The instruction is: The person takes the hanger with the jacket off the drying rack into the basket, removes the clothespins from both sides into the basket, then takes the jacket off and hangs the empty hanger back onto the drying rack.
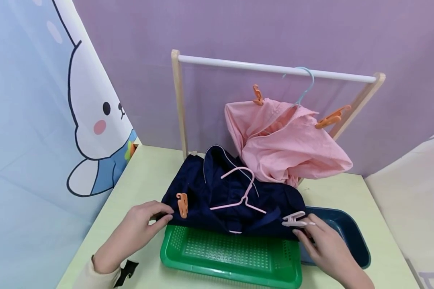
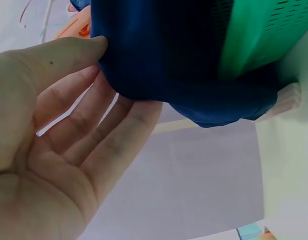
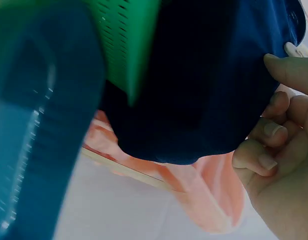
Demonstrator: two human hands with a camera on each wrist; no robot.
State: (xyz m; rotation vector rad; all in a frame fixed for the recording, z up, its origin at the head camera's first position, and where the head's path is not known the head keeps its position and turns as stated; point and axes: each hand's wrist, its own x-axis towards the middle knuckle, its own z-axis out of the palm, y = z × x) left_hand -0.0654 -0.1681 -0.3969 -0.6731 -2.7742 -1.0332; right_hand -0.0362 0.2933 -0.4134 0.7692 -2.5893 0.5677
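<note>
A navy jacket [image 1: 197, 184] with thin pale trim lies over the back of the green basket [image 1: 231, 275]. My left hand [image 1: 144, 222] pinches its near left corner between thumb and fingers, as the left wrist view also shows. At the near right corner my right hand [image 1: 323, 241] pinches the cloth, its other fingers curled in the right wrist view. A pink hanger [image 1: 246, 197] lies on the jacket. An orange clothespin [image 1: 182, 205] rests on the jacket by my left hand, and a pale pink clothespin [image 1: 293, 219] sits against my right fingers.
Behind stands a rack with a white rail [image 1: 231, 63]. From it hangs a pink jacket [image 1: 275, 156] on a blue hanger [image 1: 306, 86], with orange clothespins [image 1: 332, 117] at its shoulders. A dark blue tray [image 1: 361, 245] stands right of the basket on the pale table [image 1: 137, 176].
</note>
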